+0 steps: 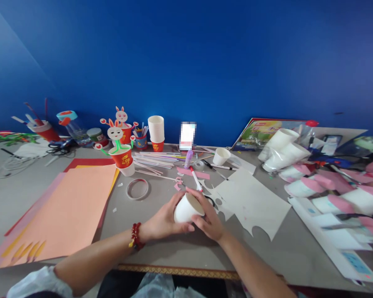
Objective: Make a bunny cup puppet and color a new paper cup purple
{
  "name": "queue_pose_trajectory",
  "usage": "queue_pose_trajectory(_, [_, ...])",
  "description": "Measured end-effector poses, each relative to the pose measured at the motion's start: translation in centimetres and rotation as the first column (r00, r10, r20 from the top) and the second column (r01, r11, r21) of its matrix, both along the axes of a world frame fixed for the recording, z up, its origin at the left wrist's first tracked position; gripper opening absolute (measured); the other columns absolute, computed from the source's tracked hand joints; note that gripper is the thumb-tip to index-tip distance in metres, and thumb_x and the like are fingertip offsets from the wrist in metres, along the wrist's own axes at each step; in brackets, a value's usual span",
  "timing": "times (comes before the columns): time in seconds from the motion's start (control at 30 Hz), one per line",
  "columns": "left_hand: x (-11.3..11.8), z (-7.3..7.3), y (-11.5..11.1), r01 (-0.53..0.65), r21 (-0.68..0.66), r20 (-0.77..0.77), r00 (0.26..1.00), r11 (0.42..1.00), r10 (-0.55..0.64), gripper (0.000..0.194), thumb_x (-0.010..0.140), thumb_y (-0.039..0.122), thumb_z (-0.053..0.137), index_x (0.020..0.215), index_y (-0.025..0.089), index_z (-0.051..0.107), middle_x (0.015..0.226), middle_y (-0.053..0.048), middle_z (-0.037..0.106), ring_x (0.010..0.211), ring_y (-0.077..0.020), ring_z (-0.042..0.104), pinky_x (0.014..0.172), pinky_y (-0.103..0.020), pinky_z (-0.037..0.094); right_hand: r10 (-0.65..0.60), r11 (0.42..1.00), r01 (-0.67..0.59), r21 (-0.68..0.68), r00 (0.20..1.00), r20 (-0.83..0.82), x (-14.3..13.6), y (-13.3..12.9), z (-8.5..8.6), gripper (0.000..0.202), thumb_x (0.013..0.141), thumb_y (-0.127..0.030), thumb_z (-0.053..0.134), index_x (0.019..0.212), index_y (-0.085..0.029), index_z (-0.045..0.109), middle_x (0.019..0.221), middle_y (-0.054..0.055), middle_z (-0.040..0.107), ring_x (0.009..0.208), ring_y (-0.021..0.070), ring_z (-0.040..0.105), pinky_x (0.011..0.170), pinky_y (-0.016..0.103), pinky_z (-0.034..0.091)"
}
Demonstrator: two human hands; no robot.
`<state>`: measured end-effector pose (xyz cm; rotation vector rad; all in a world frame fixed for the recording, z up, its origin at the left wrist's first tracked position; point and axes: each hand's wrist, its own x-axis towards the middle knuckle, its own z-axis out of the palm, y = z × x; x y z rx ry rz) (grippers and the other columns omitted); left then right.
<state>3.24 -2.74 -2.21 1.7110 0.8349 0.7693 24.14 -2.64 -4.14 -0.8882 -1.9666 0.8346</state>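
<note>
A plain white paper cup (pixel 184 210) is held between both hands just above the front middle of the table, its rounded end tilted up and to the right. My left hand (pixel 163 219) wraps its left side, with the thumb along the bottom. From the right, my right hand (pixel 210 221) grips it, fingers over the far side and thumb at the front. Behind the hands lie a red-and-white marker (pixel 196 179) and pink paper scraps (pixel 202 174). Scissors, partly hidden by my right hand, show a black handle (pixel 210 201).
Coloured paper sheets (pixel 71 207) lie at left, beside a tape roll (pixel 137 189). Rabbit-topped red cups (pixel 121 159), stacked white cups (pixel 156 128) and straws (pixel 158 160) stand or lie behind. Cut white paper (pixel 251 203) is at right, near pink-and-white cups (pixel 307 187).
</note>
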Motion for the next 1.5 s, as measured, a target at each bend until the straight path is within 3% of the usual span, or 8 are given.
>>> queue_pose_trajectory(0.2, [0.5,-0.8,-0.1,0.088,-0.37,0.24,0.971,0.925,0.003,0.072,0.08,0.047,0.077,0.139,0.02,0.045,0.111,-0.01,0.065,0.081,-0.0195,0.066,0.068,-0.034,0.059,-0.036,0.999,0.037,-0.011,0.999,0.027,-0.3,0.0,0.2,0.055,0.1,-0.053,0.048,0.148,-0.027,0.043,0.144,0.011,0.058,0.131,0.0289,0.057,0.111,0.042,0.044])
queue_pose_trajectory(0.33, [0.7,-0.8,-0.4,0.004,-0.312,0.244,0.967,0.95,0.076,0.074,0.079,0.047,0.078,0.139,0.02,0.045,0.109,-0.009,0.064,0.076,-0.0159,0.064,0.065,-0.03,0.057,-0.132,0.991,0.132,-0.004,0.991,0.006,-0.4,-0.2,-0.6,0.058,0.099,-0.052,0.05,0.15,-0.026,0.039,0.142,0.012,0.057,0.127,0.0295,0.059,0.104,0.041,0.05])
queue_pose_trajectory(0.47, [0.9,-0.7,-0.5,-0.077,-0.356,0.303,0.933,0.931,0.193,0.071,0.085,0.063,0.064,0.134,0.014,0.05,0.098,-0.009,0.066,0.068,-0.0155,0.062,0.061,-0.029,0.053,-0.189,0.979,0.184,-0.084,0.981,-0.046,-0.2,-0.1,-0.8,0.053,0.1,-0.044,0.052,0.149,-0.028,0.039,0.133,0.011,0.06,0.09,0.0215,0.067,0.078,0.034,0.057])
queue_pose_trajectory(0.73, [1.0,-1.1,-0.2,-0.173,-0.405,0.413,0.841,0.898,0.348,0.065,0.083,0.055,0.072,0.134,0.017,0.056,0.131,-0.013,0.063,0.113,-0.0269,0.058,0.094,-0.034,0.048,-0.122,0.985,0.11,-0.133,0.989,-0.081,-0.7,0.0,-0.5,0.059,0.095,-0.043,0.062,0.148,-0.028,0.04,0.127,0.011,0.061,0.076,0.0181,0.062,0.067,0.032,0.056])
queue_pose_trajectory(0.93, [0.9,-1.3,-0.3,-0.173,-0.445,0.376,0.854,0.879,0.359,0.076,0.074,0.05,0.082,0.136,0.016,0.053,0.128,-0.014,0.064,0.116,-0.0312,0.058,0.099,-0.042,0.046,-0.057,0.982,0.046,-0.186,0.997,-0.054,-0.9,-0.1,-1.0,0.073,0.088,-0.051,0.069,0.15,-0.029,0.037,0.128,0.01,0.062,0.072,0.0174,0.064,0.065,0.032,0.057])
queue_pose_trajectory(1.07, [0.9,-1.4,-0.5,-0.135,-0.427,0.398,0.86,0.894,0.32,0.078,0.076,0.053,0.079,0.139,0.017,0.051,0.13,-0.015,0.063,0.117,-0.0311,0.058,0.101,-0.041,0.046,-0.032,0.982,0.03,-0.187,0.999,-0.008,-0.8,0.0,-1.3,0.105,0.074,-0.064,0.078,0.157,-0.027,0.026,0.139,0.014,0.058,0.097,0.029,0.07,0.08,0.038,0.06])
queue_pose_trajectory(1.23, [1.0,-2.0,-0.5,-0.165,-0.452,0.354,0.869,0.877,0.346,0.075,0.084,0.068,0.062,0.138,0.017,0.054,0.128,-0.013,0.066,0.111,-0.0288,0.061,0.092,-0.036,0.049,-0.054,0.988,0.061,-0.142,0.997,0.051,-0.7,0.1,-1.3,0.112,0.074,-0.067,0.076,0.161,-0.025,0.019,0.153,0.016,0.047,0.138,0.0381,0.049,0.113,0.051,0.042])
queue_pose_trajectory(1.5, [1.2,-2.1,-0.6,-0.096,-0.611,0.423,0.8,0.786,0.426,0.074,0.084,0.065,0.065,0.138,0.017,0.053,0.114,-0.013,0.071,0.094,-0.0254,0.067,0.076,-0.031,0.051,-0.025,0.985,0.033,-0.172,0.998,0.053,-0.7,0.2,-0.9,0.111,0.076,-0.068,0.074,0.161,-0.025,0.018,0.149,0.016,0.051,0.122,0.0355,0.061,0.099,0.045,0.054])
